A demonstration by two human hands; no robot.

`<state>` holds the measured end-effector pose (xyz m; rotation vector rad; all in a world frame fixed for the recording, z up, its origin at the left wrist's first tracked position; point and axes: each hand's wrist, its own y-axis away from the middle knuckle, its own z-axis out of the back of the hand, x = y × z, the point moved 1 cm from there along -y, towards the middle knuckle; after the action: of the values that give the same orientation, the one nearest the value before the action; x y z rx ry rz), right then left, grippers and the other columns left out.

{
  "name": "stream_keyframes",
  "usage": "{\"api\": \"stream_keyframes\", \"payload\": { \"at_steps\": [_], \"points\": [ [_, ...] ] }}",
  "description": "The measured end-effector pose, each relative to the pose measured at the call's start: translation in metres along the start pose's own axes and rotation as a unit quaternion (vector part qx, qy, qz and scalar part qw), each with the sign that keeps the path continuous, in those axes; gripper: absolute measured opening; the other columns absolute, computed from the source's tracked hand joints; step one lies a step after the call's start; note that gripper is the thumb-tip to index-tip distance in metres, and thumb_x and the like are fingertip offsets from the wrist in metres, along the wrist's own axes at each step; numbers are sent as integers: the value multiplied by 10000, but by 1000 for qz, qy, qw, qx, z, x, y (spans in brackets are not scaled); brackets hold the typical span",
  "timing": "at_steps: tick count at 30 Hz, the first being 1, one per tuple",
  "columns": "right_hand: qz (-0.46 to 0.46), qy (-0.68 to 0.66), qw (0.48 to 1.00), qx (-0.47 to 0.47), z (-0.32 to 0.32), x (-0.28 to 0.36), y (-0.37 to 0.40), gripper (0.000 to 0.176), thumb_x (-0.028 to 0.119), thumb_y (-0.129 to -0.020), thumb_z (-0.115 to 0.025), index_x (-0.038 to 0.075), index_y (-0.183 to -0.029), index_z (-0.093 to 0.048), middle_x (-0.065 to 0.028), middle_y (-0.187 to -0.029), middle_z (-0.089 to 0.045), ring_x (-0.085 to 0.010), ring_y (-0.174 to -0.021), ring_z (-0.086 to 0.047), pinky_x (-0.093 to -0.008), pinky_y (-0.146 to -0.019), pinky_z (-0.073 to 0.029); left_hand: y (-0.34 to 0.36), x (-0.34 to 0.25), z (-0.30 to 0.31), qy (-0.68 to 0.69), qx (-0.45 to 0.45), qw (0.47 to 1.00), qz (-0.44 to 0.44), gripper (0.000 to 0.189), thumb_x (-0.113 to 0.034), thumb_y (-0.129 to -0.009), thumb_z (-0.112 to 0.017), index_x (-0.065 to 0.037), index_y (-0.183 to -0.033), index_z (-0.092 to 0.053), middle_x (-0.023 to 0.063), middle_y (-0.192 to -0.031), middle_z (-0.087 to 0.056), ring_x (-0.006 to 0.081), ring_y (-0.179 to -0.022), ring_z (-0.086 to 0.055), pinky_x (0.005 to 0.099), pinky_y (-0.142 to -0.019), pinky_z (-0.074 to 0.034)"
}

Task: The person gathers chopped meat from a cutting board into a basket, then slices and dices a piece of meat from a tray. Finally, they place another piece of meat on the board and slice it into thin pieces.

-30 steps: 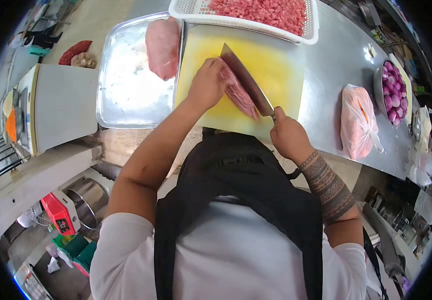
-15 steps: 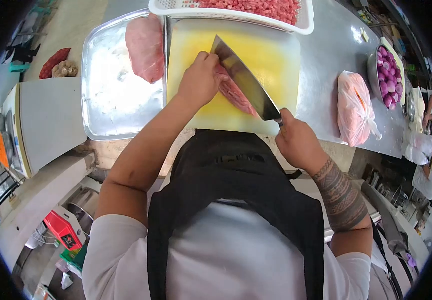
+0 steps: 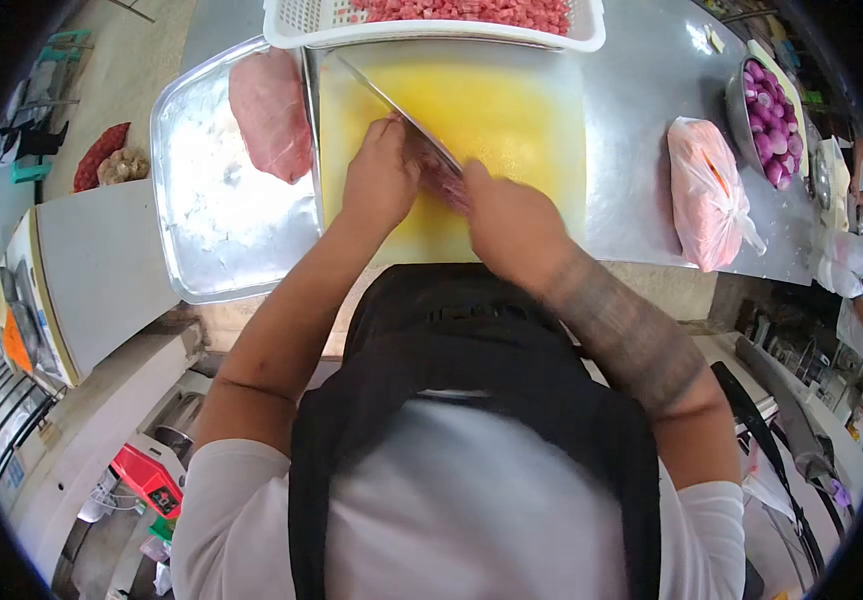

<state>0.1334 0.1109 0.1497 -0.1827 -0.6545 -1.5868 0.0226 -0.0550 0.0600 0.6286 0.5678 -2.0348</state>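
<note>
My right hand (image 3: 514,220) is closed around the handle of a large kitchen knife (image 3: 420,130). Its blade slants up and left across the yellow-and-white cutting board (image 3: 522,110), seen nearly edge-on. Beside the blade, my left hand (image 3: 380,178) has its fingers curled onto a strip of raw meat (image 3: 442,185), holding it against the board. The blade runs along the far side of this strip, and the hands partly hide where the two meet. Left of the board, a larger slab of raw meat (image 3: 272,115) lies in a metal tray (image 3: 187,220).
Behind the board stands a white perforated basket (image 3: 432,38) of small diced meat (image 3: 467,12). To the right on the steel table (image 3: 632,130) are a tied plastic bag (image 3: 702,195) with pinkish contents and a metal bowl (image 3: 740,112) of purple onions (image 3: 772,120).
My right hand has moved up and left with the knife, bringing it close to my left hand. The blade has turned from showing its broad face to nearly edge-on.
</note>
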Motion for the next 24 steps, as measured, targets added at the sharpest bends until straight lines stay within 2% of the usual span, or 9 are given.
{"api": "stream_keyframes", "payload": {
  "at_steps": [2, 5, 8, 11, 14, 17, 20, 24],
  "points": [
    [-26, 33, 998, 40, 24, -2, 51, 263, 51, -901, -595, 20, -1146, -507, -243, -844, -699, -456, -762, -699, -558, -712, -561, 1, 0, -3, -4, -8, 1000, -2, 477, -146, -838, -831, -12, -1241, -614, 177, -1205, -649, 396, -1072, -666, 471, -890, -566],
    [-93, 106, 982, 126, 23, -19, 90, 408, 48, -938, -561, 5, -1343, -542, -213, -828, -703, -410, -726, -716, -513, -686, -585, 1, -4, -1, 2, -11, 1000, 7, 445, -137, -843, -825, -16, -1214, -612, 176, -1197, -650, 396, -1069, -665, 471, -884, -566],
    [-23, 64, 997, 26, -15, -29, 61, 319, 54, -940, -563, 12, -1256, -556, -218, -830, -698, -415, -731, -718, -515, -677, -586, 3, -8, 2, 11, -9, 1000, -3, 447, -136, -844, -825, -15, -1217, -611, 177, -1186, -651, 395, -1067, -665, 470, -886, -564],
    [-37, 48, 998, -22, -33, -22, 20, 262, 57, -896, -602, 30, -1144, -525, -231, -821, -689, -440, -734, -703, -552, -666, -560, 4, -1, -1, -6, -15, 1000, -15, 446, -144, -838, -835, -10, -1201, -615, 176, -1166, -652, 391, -1049, -665, 469, -880, -561],
    [-29, 28, 999, -20, -24, -24, 24, 237, 63, -906, -591, 35, -1131, -526, -231, -820, -688, -441, -743, -704, -561, -673, -558, 1, -2, -1, -4, -5, 1000, -9, 435, -160, -831, -847, -6, -1169, -621, 173, -1128, -656, 380, -1027, -668, 465, -870, -558],
    [-20, 50, 999, 2, 0, -26, 76, 260, 82, -934, -593, 37, -1186, -549, -224, -841, -698, -411, -736, -733, -509, -660, -591, 3, -6, 2, 18, -4, 1000, 4, 430, -175, -827, -857, -6, -1148, -626, 170, -1089, -661, 368, -1011, -672, 460, -861, -558],
    [-113, 98, 985, 88, -5, -37, 107, 262, 100, -927, -613, 44, -1172, -542, -220, -835, -697, -402, -740, -729, -521, -666, -583, 1, -3, 4, 11, 6, 1000, -4, 461, -195, -825, -865, -6, -1174, -629, 168, -1072, -663, 360, -1001, -679, 455, -855, -561],
    [-48, 69, 996, 1, -29, -54, 71, 253, 87, -913, -616, 41, -1149, -535, -222, -827, -692, -414, -751, -718, -541, -683, -570, -2, 4, -1, 7, -16, 999, -38, 536, -244, -818, -881, -4, -1224, -627, 170, -1078, -664, 356, -994, -685, 452, -851, -565]
  ]
}}
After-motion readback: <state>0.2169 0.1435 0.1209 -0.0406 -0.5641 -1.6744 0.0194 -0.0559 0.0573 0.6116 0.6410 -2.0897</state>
